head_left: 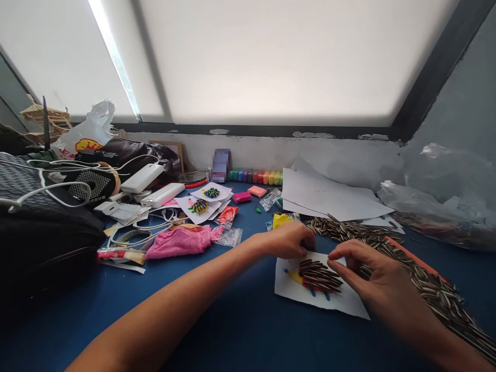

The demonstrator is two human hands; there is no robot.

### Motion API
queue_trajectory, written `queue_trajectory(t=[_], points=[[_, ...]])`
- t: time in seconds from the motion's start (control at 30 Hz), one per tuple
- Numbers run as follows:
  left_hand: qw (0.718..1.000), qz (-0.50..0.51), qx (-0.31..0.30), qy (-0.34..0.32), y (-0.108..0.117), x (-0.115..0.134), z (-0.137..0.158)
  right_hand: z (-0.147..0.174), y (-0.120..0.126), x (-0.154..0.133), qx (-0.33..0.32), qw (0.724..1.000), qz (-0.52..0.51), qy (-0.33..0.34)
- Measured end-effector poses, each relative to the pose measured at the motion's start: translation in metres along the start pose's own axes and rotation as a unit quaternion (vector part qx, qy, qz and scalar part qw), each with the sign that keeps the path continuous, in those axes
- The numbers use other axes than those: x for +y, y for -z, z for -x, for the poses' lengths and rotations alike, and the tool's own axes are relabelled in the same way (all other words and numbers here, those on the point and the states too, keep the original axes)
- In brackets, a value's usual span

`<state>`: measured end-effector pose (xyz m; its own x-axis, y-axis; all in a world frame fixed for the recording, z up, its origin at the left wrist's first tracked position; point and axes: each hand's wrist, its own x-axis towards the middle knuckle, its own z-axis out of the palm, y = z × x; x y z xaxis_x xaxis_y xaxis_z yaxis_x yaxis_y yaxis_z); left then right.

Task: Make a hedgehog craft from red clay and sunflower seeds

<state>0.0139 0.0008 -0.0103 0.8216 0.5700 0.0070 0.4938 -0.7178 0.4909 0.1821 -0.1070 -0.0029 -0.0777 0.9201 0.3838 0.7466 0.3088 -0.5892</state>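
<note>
Right hand: your right hand (382, 274) is above the sheet's right side, thumb and forefinger pinched on a tiny yellowish bit (329, 260), too small to name.
Sheet: the white paper (349, 306) lies on the blue bench (232, 320), between your hands.
Hedgehog: the hedgehog (321, 277) is on that paper, with striped seeds for spines, a yellow snout and blue feet.
Left hand: your left hand (289, 241) is bent over the paper's far edge; you cannot tell what its fingers grip.
Seed heap: loose seeds (436, 294) spread beside and beyond your right hand.
Cloth: a pink cloth (178, 242) lies well to the left.
Yellow packet: it (281, 220) sits just beyond your left hand.
Back: blank sheets (329, 194), then a row of coloured packs (256, 177) by the wall.
</note>
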Motion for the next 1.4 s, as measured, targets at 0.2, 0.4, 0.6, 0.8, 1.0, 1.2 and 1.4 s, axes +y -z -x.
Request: queue_trajectory(t=[0.2,0.4,0.6,0.8,1.0,1.2,1.4], points=[[1.0,-0.005,-0.008,0.0,0.001,0.002,0.0,0.002,0.005,0.002,-0.034,0.998,-0.021,-0.045],[1.0,-0.005,-0.011,-0.002,0.0,0.002,0.0,0.003,0.003,0.004,-0.09,0.995,-0.018,-0.029],[1.0,-0.002,-0.001,-0.013,-0.002,0.0,0.0,0.006,-0.002,0.01,-0.08,0.995,-0.044,-0.031],[1.0,0.002,-0.019,-0.003,0.001,0.003,0.0,0.004,-0.003,0.006,-0.068,0.998,-0.002,-0.002],[1.0,-0.005,-0.017,-0.006,0.0,0.002,0.0,0.002,-0.004,0.003,-0.058,0.997,0.052,0.03],[0.999,-0.038,-0.013,-0.017,-0.002,-0.001,-0.002,0.0,-0.005,0.009,-0.066,0.995,0.075,0.022],[0.999,-0.028,-0.016,-0.006,-0.001,0.0,-0.002,-0.002,0.002,0.01,-0.084,0.993,0.08,-0.006]])
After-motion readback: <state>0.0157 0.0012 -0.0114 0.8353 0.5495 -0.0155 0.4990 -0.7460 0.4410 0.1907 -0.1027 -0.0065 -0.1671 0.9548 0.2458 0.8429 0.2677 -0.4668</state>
